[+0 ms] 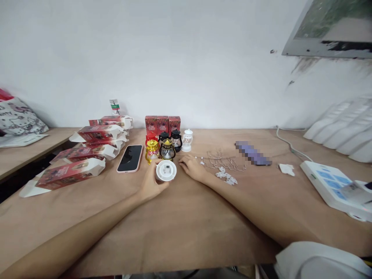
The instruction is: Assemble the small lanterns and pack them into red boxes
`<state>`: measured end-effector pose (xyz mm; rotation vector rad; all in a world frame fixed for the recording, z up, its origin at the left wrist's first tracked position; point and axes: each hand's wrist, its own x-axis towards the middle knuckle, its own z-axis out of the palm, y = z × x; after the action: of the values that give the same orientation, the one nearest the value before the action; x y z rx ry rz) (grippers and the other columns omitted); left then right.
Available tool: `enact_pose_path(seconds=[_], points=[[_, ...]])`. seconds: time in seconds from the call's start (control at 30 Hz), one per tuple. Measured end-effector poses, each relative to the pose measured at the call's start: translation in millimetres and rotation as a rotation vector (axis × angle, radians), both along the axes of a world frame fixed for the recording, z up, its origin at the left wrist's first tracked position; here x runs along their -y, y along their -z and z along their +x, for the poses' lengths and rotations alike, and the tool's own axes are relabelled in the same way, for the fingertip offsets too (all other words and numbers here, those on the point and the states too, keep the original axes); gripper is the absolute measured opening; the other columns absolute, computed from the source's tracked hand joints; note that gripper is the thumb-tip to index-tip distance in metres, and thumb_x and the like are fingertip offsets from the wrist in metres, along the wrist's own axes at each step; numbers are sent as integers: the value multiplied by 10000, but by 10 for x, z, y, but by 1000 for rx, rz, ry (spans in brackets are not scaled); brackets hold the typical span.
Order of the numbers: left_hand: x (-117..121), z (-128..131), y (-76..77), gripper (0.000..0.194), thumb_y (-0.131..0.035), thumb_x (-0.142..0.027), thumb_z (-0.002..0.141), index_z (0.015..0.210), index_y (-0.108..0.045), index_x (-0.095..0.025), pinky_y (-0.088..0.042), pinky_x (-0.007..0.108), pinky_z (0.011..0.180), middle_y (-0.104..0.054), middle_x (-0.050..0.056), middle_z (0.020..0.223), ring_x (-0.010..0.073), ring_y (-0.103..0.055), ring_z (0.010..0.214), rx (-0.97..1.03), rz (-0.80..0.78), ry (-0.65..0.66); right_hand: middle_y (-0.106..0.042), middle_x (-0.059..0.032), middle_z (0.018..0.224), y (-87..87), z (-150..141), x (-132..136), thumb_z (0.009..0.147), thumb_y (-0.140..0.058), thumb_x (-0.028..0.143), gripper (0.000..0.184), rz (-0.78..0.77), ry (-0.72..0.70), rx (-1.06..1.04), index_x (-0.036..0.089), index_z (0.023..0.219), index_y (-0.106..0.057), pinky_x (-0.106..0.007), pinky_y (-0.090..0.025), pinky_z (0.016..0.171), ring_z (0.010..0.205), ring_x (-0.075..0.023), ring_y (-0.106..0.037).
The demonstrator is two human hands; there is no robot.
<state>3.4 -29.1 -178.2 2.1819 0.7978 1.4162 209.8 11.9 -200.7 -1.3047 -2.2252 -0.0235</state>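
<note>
My left hand (151,182) is closed around a white round lantern base (166,170), held above the table with its underside facing me. Small parts show in the recessed middle of that base; I cannot see what lies behind it. To its right, my right hand (190,166) rests on the tabletop with fingers stretched loosely forward and apart, with nothing visible in them. Just beyond both hands stand small lanterns: a gold one (152,148), a black and gold one (167,149), a red one (151,136), black ones (176,141) and a white one (187,140).
Red boxes (162,124) stand behind the lanterns. Opened red boxes (69,174) lie left, beside a phone (130,158). Thin wire pieces (223,162) and small white tabs (226,176) lie right. Farther right are a blurred purple item (252,153), a power strip (328,184) and stacked white pieces (343,128).
</note>
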Motion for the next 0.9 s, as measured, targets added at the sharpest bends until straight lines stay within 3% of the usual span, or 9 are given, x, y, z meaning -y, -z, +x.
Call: enact_pose_path(seconds=[0.27, 0.53, 0.73, 0.9], points=[[15, -10, -46, 396, -632, -211, 630, 989, -465, -197, -477, 374, 785, -570, 50, 957, 212, -572, 888, -86, 5, -41, -624, -93, 866, -44, -8, 61, 842, -542, 185, 42, 50, 12, 7, 173, 813, -569, -383, -445, 795, 883, -234, -536], [16, -9, -31, 354, -648, -283, 686, 980, -467, -206, -490, 371, 751, -565, 70, 960, 222, -580, 880, -136, 97, -35, -635, -65, 785, 0, 29, 543, 871, -446, 156, 173, 251, -180, -54, 217, 717, -496, -331, -444, 678, 747, -191, -551], [15, -38, -14, 356, -661, -265, 700, 1004, -485, -201, -464, 366, 783, -585, 76, 1000, 236, -574, 939, -282, 182, -89, -693, -36, 787, -127, 10, 782, 885, -497, 188, 171, 391, -180, -335, 230, 744, -584, -313, -499, 675, 727, -160, -632], [60, -33, -21, 371, -695, -277, 704, 1027, -525, -208, -410, 353, 798, -627, 67, 1040, 248, -581, 997, -450, 233, -163, -702, -3, 743, -188, -91, 911, 832, -616, 276, 55, 250, -93, -587, 240, 825, -656, -283, -516, 624, 669, -151, -641]])
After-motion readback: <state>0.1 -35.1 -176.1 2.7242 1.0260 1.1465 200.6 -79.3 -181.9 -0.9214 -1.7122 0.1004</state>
